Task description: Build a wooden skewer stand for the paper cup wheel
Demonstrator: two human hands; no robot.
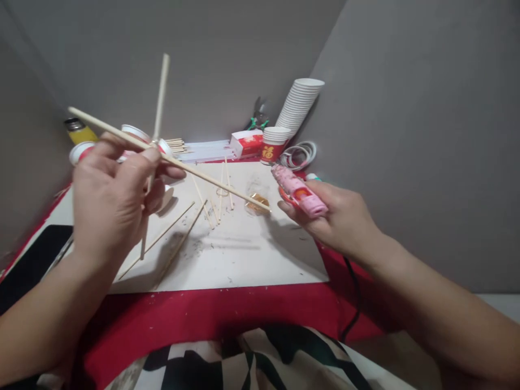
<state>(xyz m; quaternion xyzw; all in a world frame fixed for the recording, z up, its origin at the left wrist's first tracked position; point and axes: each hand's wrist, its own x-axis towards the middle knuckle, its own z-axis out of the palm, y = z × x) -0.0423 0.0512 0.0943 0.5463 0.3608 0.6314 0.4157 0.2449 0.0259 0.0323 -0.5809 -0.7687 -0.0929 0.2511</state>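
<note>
Above the left part of a white board, my left hand (114, 184) pinches crossed wooden sticks (211, 177) near the point where they meet. One long stick slopes down to the right, and another stands almost upright. My right hand (341, 211) is wrapped around a pink glue gun (298, 189), its nozzle pointing up and to the left, apart from the sticks. Beneath the long stick's right end, an amber patch (258, 203) lies on the board. Several loose sticks (182, 241) are spread over the board below my left hand.
The white board (244, 271) rests on a red cloth (227, 314). At the back stand stacked paper cups (298, 105), a red-and-white box (247, 143), pliers (259, 115) and a tape roll (300, 155). A yellow bottle (81, 130) is at left; a black cord (355, 298) hangs at right.
</note>
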